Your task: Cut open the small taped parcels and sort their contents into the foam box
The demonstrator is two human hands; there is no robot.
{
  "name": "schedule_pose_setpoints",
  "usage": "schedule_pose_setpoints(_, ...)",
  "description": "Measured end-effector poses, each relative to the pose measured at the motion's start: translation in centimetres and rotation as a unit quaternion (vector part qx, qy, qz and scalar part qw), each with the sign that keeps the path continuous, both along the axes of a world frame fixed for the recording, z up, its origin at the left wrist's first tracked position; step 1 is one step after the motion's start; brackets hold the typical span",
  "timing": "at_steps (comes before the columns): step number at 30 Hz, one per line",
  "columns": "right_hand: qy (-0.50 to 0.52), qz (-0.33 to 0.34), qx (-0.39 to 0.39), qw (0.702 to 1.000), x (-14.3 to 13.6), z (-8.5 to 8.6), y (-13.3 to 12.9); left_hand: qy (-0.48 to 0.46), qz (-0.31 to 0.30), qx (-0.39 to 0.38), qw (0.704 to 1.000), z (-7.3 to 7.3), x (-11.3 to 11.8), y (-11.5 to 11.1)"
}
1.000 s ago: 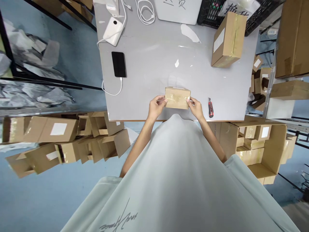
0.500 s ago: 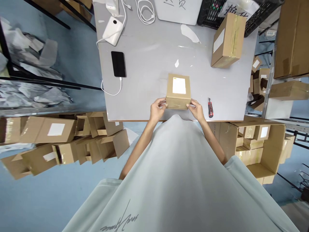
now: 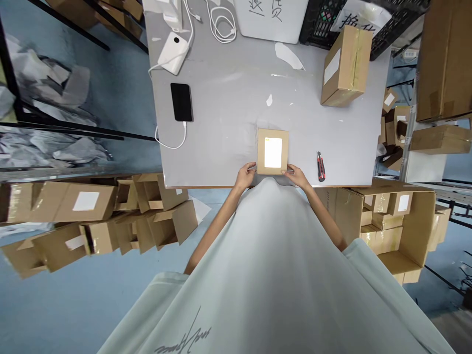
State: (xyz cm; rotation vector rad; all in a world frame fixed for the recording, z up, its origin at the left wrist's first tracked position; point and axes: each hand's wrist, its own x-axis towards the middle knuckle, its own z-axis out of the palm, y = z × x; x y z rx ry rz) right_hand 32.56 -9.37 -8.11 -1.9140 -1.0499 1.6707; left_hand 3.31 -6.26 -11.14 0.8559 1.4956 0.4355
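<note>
A small cardboard box [image 3: 261,152] with a white label [image 3: 273,153] on its upper face is between my two hands, near the front edge of the table. The labelled face points up at me, and the side nearest my body does not show. At its lower left edge, my left hand [image 3: 246,176] grips with bent fingers. My right hand [image 3: 296,176] has its thumb at the lower right corner and its fingers along the right side. A red and black utility knife [image 3: 320,166] lies on the table right of my right hand.
The grey table [image 3: 221,108] bears a black phone [image 3: 181,102] on a cable, a white power bank [image 3: 173,53], a taller taped box [image 3: 346,66] and a black crate [image 3: 320,24]. Open cartons [image 3: 147,216] stand on the left; a large open carton [image 3: 413,231] stands on the right.
The box has come closer to my body and tipped, so its front side no longer shows and its labelled face looks more squarely up. Both hands moved with it.
</note>
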Motion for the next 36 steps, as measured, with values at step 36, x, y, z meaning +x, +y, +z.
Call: schedule_pose_setpoints(36, -0.012, -0.131, 0.107, 0.986, -2.2, 7.6, 3.4, -0.035, 0.046, 0.113, 0.992, 8.4, 0.9, 4.1)
